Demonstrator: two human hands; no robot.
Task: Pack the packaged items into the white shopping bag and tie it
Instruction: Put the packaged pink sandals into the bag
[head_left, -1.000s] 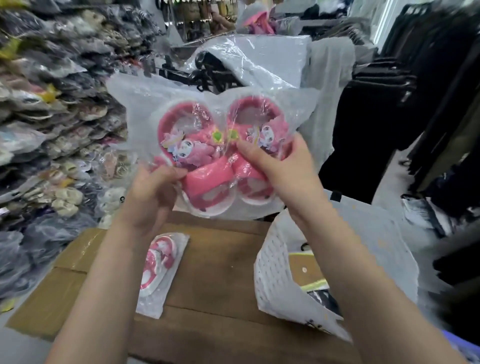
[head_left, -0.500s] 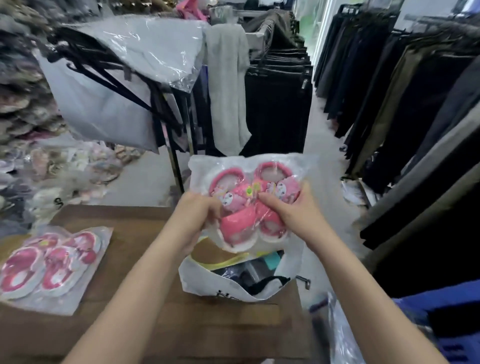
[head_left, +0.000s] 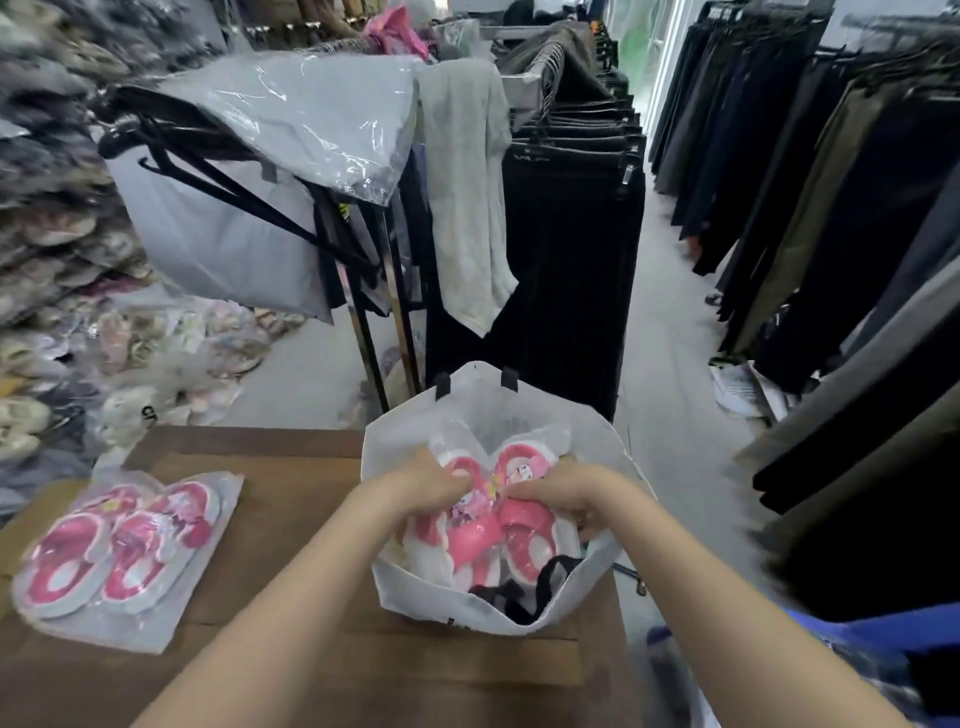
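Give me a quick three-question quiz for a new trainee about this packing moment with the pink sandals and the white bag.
1. True or false: the left hand and the right hand both grip the sandal package in the mouth of the white shopping bag.
2. Where does the other sandal package lie? A) in the bag B) on the brown surface, left of the bag C) on the floor
3. Is the bag tied yet?

Key: 1 true; 2 B; 3 no, its mouth stands open.
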